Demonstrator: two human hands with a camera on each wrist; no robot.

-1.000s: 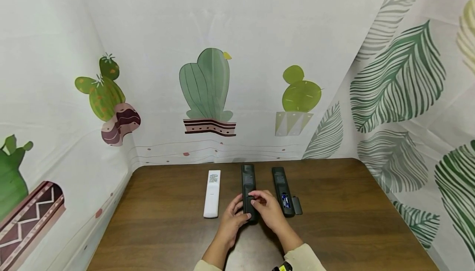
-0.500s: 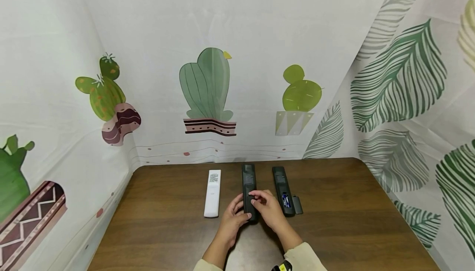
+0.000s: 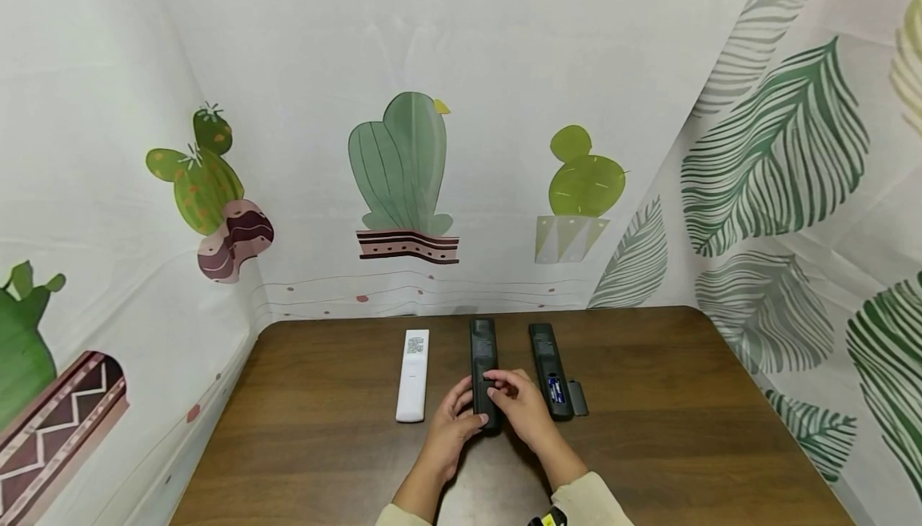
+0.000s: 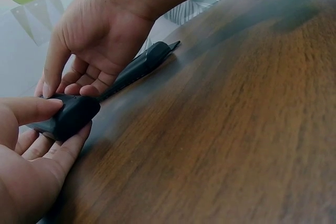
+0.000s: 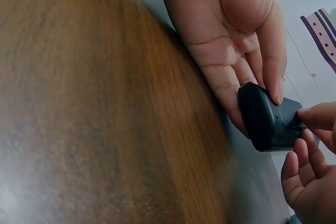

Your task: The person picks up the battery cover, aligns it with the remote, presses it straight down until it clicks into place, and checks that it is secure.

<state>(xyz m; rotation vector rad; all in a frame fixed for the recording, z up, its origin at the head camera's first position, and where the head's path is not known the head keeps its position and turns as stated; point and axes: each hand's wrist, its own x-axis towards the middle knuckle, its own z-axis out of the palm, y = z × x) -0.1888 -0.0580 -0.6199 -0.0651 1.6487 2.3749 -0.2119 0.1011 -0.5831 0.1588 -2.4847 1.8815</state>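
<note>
A black remote control [image 3: 483,342] lies face down in the middle, its long end toward the wall. My left hand [image 3: 450,430] grips its near end, thumb on the back and fingers under the left side. My right hand [image 3: 522,410] reaches in from the right, thumb and index finger pinching the battery cover [image 5: 290,115] on the remote's back. A seam shows beside that cover in the right wrist view. From the left wrist view, the remote's rounded near end [image 4: 79,111] sits between both hands, and my right fingers hide part of its back.
A second black remote [image 3: 543,346] lies to the right, its battery bay holding blue batteries [image 3: 555,390]. Its loose cover [image 3: 578,399] rests against its right side. At left lies a white remote [image 3: 412,386]. A printed cloth wall [image 3: 490,190] rises behind the brown table [image 3: 324,398].
</note>
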